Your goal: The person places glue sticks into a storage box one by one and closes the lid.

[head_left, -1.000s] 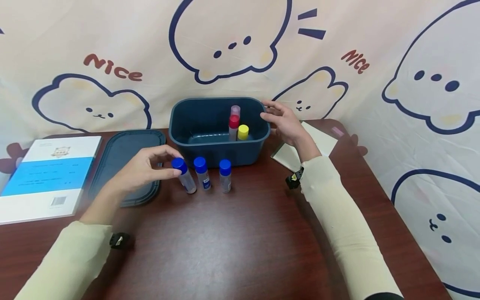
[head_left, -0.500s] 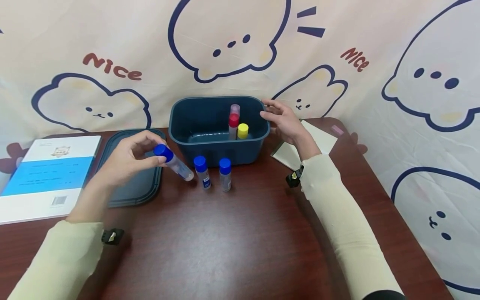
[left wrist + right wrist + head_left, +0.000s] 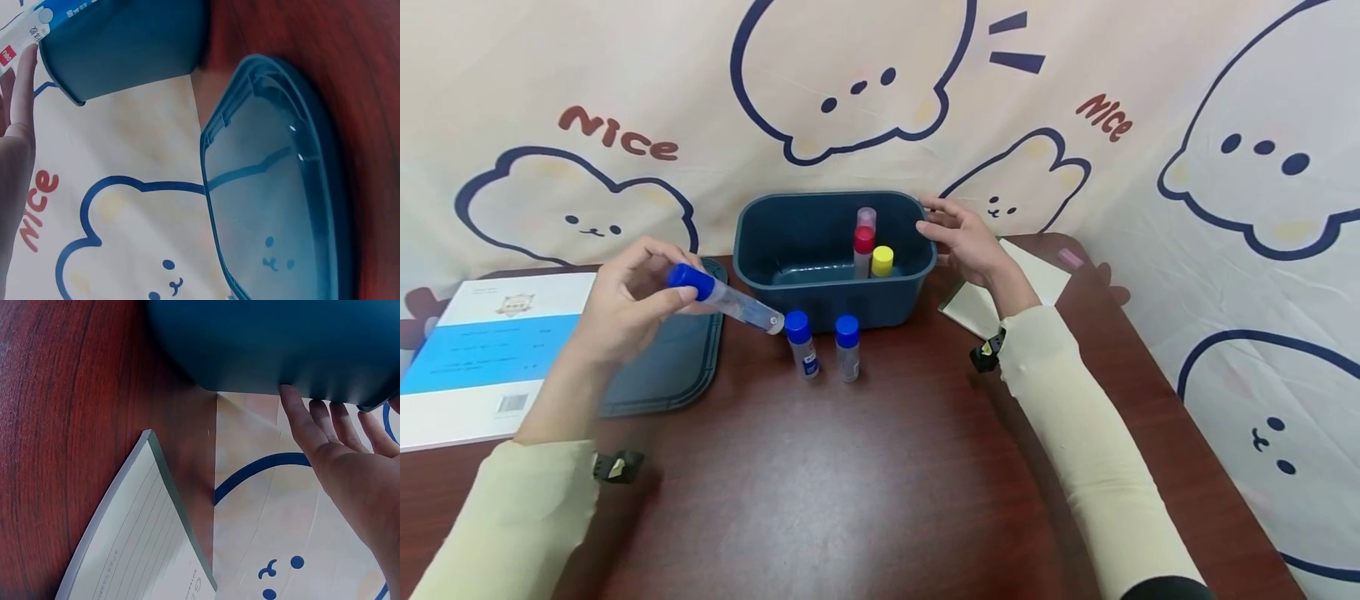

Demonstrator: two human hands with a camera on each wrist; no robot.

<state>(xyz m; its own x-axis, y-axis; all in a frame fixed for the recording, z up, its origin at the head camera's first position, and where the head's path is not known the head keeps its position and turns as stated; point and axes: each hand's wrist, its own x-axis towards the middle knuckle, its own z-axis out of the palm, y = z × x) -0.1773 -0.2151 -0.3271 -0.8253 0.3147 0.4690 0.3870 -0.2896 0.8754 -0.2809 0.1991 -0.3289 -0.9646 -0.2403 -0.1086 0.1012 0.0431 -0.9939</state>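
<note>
Since the earlier frame my left hand (image 3: 625,304) lifts its pinched blue-capped tube (image 3: 724,297) higher, tilted; right hand (image 3: 964,242), fingers relaxed, steadies the bin (image 3: 760,250).

The table (image 3: 880,467) is showing glossy dark wood grain; the bin (image 3: 835,287) and lid (image 3: 677,367) are looking like matt plastic; the backdrop (image 3: 1150,100) is hanging as printed cloth; the notebook (image 3: 134,550) is showing lined paper.

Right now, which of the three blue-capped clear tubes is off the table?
The leftmost blue-capped clear plastic tube: the left hand holds it tilted in the air, pinched near its cap, while the other two blue-capped tubes stand upright on the dark wooden table.
</note>
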